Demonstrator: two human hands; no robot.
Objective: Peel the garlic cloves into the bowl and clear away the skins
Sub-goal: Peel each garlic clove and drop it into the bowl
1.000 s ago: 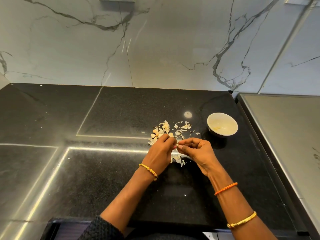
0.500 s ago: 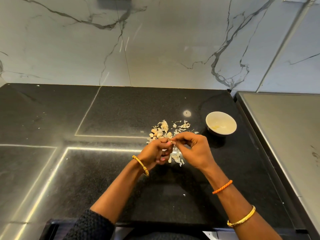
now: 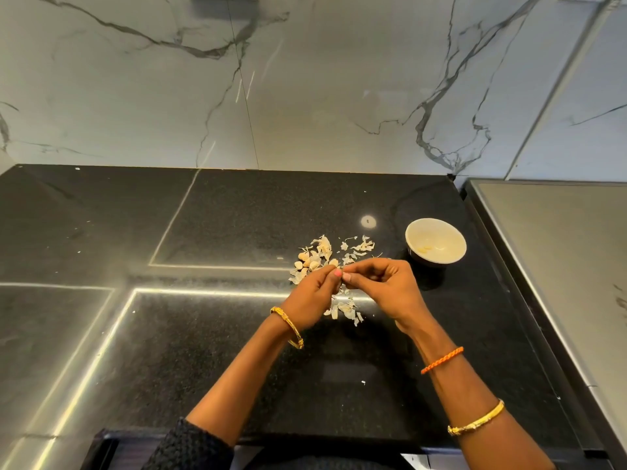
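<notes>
1. Left hand [image 3: 314,293]: grip curled, fingertips meeting the right hand's over the worktop [image 3: 217,351]; what they pinch is too small to tell.
2. Right hand [image 3: 386,288]: grip curled likewise.
3. Garlic cloves [image 3: 307,262]: unpeeled cluster at 11 o'clock of the hands.
4. Skins [image 3: 342,308]: scattered at 12 o'clock and beneath the hands.
5. Bowl [image 3: 435,244]: white, at 2 o'clock, holding a few peeled pieces.

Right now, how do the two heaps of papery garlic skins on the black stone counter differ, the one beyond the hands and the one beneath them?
The heap of papery skins beyond the hands is the wider one; the heap of papery skins beneath the hands is smaller and more compact. The far heap has tan unpeeled garlic cloves at its left edge; the near heap shows none. The far heap lies closer to the white bowl. Both are pale flakes lying on the black stone counter.
</notes>
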